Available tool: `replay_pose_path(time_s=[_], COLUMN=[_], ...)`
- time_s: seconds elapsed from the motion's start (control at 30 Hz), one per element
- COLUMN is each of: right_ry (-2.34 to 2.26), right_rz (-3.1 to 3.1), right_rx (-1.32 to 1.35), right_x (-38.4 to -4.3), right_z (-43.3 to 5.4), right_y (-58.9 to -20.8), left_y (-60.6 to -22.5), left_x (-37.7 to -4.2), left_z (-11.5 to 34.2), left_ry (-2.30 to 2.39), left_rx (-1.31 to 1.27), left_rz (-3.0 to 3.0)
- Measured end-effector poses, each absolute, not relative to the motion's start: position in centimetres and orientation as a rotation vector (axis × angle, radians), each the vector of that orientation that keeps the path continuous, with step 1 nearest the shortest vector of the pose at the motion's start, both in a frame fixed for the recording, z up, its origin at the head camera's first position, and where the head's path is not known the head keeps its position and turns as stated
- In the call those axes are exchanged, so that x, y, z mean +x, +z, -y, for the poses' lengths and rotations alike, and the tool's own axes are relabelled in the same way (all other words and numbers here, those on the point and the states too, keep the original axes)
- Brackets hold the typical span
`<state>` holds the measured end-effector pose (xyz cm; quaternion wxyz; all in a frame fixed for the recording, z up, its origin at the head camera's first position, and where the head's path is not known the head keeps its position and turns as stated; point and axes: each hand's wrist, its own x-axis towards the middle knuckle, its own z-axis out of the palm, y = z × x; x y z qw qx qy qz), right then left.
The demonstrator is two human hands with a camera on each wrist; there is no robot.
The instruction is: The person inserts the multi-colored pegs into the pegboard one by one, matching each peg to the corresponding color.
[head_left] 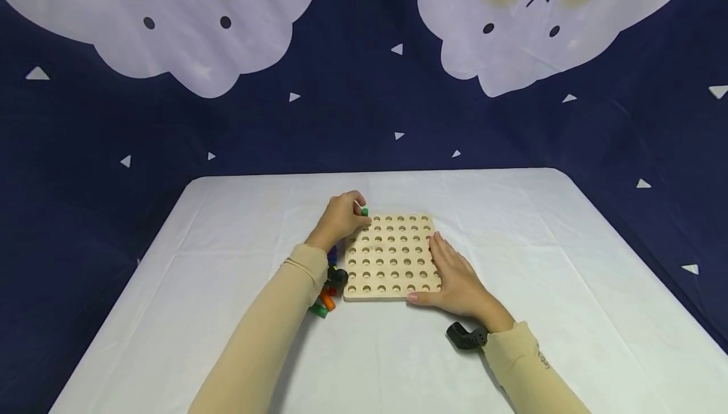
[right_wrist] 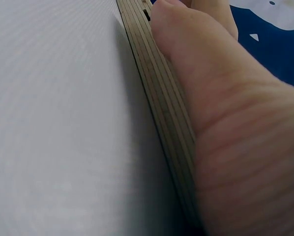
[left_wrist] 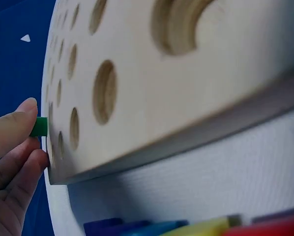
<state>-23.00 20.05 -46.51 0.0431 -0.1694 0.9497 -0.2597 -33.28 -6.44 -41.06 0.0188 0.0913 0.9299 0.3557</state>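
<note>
A square wooden pegboard (head_left: 385, 256) with rows of round holes lies flat on the white table. At its far left corner my left hand (head_left: 342, 215) pinches a green peg (head_left: 365, 212) between thumb and fingers. The left wrist view shows this green peg (left_wrist: 40, 127) upright against the board's surface at a corner hole; how deep it sits cannot be told. My right hand (head_left: 457, 281) rests along the board's near right corner, thumb on the front edge and straight fingers on the right side. In the right wrist view, the thumb (right_wrist: 201, 54) touches the layered board edge (right_wrist: 154, 83).
Loose coloured pegs lie left of the board, partly hidden by the left forearm, among them an orange peg (head_left: 327, 300) and a green one (head_left: 318, 310). Black wrist cameras (head_left: 466, 336) sit on both wrists. A dark blue curtain (head_left: 352, 129) hangs behind the table.
</note>
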Motion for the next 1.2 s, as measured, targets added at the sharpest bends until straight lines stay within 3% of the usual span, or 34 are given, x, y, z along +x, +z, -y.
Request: replay_pose_path(time_s=[0.53, 0.9, 1.2], right_ry=[-0.782, -0.782, -0.799], right_rz=[-2.906, -2.901, -2.890], right_rx=[-0.528, -0.501, -0.494], right_x=[-22.8, -21.8, -21.0], right_z=[-21.3, -22.7, -22.8], right_y=[-45.9, -45.6, -45.4], left_y=[-38.9, -38.8, -38.9], left_x=[-30.3, -24.0, -19.0], left_z=[12.9, 12.9, 11.9], left_ry=[1.090, 0.964, 0.814], left_rx=[0.319, 0.345, 0.605], left_rz=[-2.820, -2.795, -2.786])
